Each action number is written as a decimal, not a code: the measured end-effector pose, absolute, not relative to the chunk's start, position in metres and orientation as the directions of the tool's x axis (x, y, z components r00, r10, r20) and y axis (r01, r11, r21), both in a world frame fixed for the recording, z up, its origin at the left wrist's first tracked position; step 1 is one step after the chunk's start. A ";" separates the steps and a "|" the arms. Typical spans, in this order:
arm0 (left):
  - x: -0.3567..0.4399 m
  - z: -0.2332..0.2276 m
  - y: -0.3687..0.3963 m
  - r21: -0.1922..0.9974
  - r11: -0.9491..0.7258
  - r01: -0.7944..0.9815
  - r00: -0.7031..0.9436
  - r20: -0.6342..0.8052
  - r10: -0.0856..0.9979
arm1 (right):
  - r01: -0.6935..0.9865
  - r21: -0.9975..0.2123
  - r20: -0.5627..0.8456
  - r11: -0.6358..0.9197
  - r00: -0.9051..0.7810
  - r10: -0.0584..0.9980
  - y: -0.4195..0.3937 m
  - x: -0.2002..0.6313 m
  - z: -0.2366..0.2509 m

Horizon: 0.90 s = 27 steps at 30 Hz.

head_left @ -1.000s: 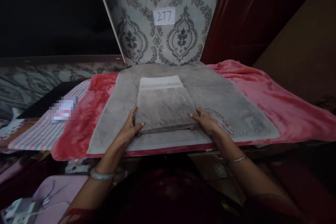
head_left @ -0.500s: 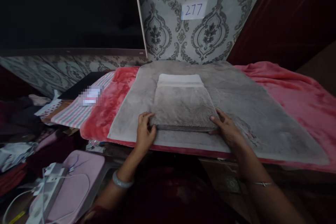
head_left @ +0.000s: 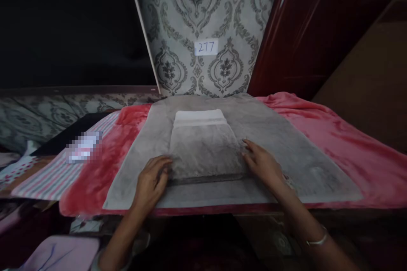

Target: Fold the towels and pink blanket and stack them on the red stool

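A folded grey plush towel [head_left: 203, 152] with a white band at its far end lies on a larger grey cloth [head_left: 273, 135] spread flat. My left hand [head_left: 152, 182] is at the towel's near left corner, its fingers curved and the thumb apart. Beside the right edge is my right hand [head_left: 262, 165], fingers spread and pointing inward. Neither hand grips the towel; whether the left fingertips touch its side I cannot tell.
Under the grey cloth is a red blanket [head_left: 330, 131]. A striped cloth [head_left: 54, 175] lies at the left, with a blurred packet [head_left: 84, 147] on it. A large dark screen [head_left: 73, 29] stands behind. A paper marked 277 [head_left: 206, 46] is on the patterned wall.
Both hands have loosened from the folded towel's near corners and moved apart slightly. The towel stays folded on the grey cloth. The camera view has tilted up and shifted right.
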<state>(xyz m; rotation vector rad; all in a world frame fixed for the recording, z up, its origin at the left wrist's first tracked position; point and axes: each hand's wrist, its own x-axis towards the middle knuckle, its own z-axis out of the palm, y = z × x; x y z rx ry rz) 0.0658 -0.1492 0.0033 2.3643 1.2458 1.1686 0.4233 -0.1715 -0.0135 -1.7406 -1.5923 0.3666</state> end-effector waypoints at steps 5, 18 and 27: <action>0.103 0.004 -0.121 0.340 -0.655 0.675 0.498 0.446 0.744 | 0.850 -0.341 0.360 0.402 -0.277 0.891 -0.139 0.378 0.012; 0.096 0.019 -0.089 0.525 -0.640 0.561 0.620 0.245 0.745 | 0.741 -0.372 0.089 0.558 -0.570 0.817 -0.126 0.349 0.005; 0.159 0.012 -0.002 0.388 -0.825 0.411 0.892 0.019 0.452 | 0.587 -0.399 0.131 0.705 -0.724 0.677 -0.117 0.325 -0.005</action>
